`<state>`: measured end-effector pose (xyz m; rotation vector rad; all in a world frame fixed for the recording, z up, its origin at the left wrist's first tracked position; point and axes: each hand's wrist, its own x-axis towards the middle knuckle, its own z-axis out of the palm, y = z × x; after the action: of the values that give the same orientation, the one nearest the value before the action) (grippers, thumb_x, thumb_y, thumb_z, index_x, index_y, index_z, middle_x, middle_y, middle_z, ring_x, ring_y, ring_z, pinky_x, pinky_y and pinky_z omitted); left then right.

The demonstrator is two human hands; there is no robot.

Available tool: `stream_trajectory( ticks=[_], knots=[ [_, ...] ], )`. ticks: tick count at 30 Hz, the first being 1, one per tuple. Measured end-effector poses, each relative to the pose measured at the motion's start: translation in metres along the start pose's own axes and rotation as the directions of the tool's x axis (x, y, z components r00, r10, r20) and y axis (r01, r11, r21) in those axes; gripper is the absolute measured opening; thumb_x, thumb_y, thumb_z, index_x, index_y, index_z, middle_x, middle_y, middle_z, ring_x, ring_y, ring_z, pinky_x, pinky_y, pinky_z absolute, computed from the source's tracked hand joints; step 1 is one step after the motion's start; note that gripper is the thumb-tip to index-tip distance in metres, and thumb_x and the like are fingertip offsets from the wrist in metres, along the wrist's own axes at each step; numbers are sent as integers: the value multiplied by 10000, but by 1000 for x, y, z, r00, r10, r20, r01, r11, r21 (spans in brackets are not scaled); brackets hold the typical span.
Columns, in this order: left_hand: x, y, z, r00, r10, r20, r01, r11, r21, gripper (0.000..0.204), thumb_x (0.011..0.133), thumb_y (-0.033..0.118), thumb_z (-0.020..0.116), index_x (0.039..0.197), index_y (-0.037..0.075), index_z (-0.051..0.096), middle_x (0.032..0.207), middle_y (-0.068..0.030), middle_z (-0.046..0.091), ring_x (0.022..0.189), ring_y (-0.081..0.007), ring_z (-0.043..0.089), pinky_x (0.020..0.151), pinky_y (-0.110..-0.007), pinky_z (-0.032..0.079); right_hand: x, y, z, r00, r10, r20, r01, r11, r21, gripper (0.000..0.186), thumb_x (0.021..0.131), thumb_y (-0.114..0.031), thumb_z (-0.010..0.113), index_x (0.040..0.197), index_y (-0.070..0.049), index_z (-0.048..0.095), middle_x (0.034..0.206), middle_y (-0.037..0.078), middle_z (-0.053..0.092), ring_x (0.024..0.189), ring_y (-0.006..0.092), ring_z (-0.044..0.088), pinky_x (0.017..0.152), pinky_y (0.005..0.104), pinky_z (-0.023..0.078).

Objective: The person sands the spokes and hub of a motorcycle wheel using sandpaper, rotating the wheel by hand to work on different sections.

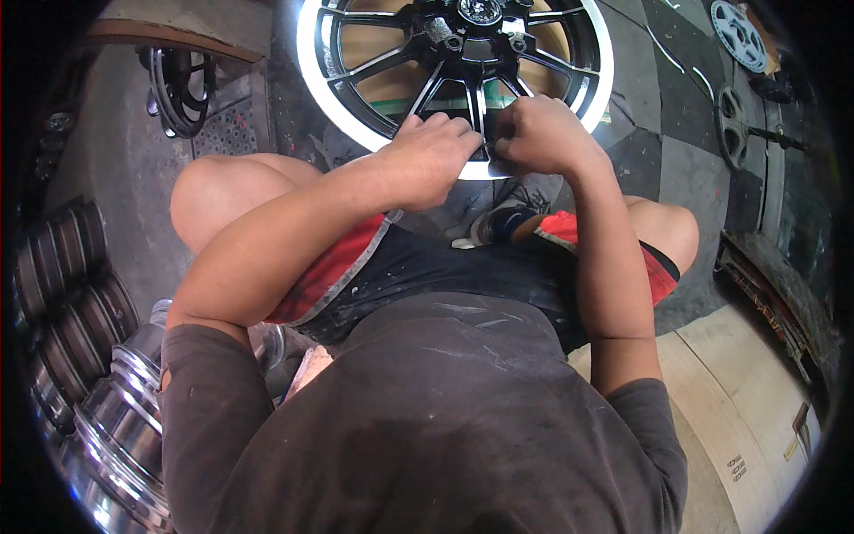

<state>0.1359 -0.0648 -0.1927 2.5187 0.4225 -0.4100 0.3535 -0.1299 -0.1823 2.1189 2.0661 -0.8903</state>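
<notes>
A black alloy wheel (455, 80) with bright silver spoke edges and a silver rim lies in front of my knees. My left hand (431, 158) is closed at the near side of the wheel, its fingertips by the base of a spoke. Just right of it, my right hand (544, 133) is curled with its knuckles up, over the same near part of the rim. A dark patch shows under the right fingers; whether it is a held piece or shadow is unclear. What either hand pinches, if anything, is hidden.
Stacked silver rims (120, 427) and dark rims (62, 262) stand at the left. A smaller black wheel (181, 89) leans farther off. Cardboard (712, 392) lies at the lower right. Grey wheels (738, 36) and a dark bench-like edge (774, 294) line the right.
</notes>
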Motion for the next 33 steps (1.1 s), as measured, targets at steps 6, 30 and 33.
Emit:
stream_trajectory(
  ticks=[6, 30, 33],
  knots=[
    [-2, 2, 0, 1000, 29, -7, -29, 1000, -9, 689, 831, 39, 799, 1471, 47, 544, 1422, -143, 581, 1361, -350, 530, 1064, -518, 431, -6, 1, -2, 997, 11, 77, -17, 996, 84, 313, 757, -320, 775, 968, -98, 842, 932, 200, 788, 916, 397, 766, 857, 496, 611],
    [10, -16, -65, 947, -118, -298, -226, 416, -881, 419, 1149, 417, 565, 1306, 47, 683, 948, -5, 692, 833, -61, 632, 761, -231, 525, -2, -2, -8, 858, 62, -510, 494, 178, 851, 226, 995, -232, 789, 1090, -27, 789, 1011, 38, 791, 1010, 168, 740, 908, 332, 562],
    [12, -33, -78, 967, -147, -207, -87, 575, -813, 444, 1151, 439, 554, 1278, 35, 684, 923, 8, 672, 785, -47, 594, 696, -223, 497, 11, 15, 4, 872, 168, -460, 453, 79, 888, 206, 1005, -188, 799, 1129, -28, 759, 954, 12, 717, 806, 85, 576, 743, 245, 471]
  ],
)
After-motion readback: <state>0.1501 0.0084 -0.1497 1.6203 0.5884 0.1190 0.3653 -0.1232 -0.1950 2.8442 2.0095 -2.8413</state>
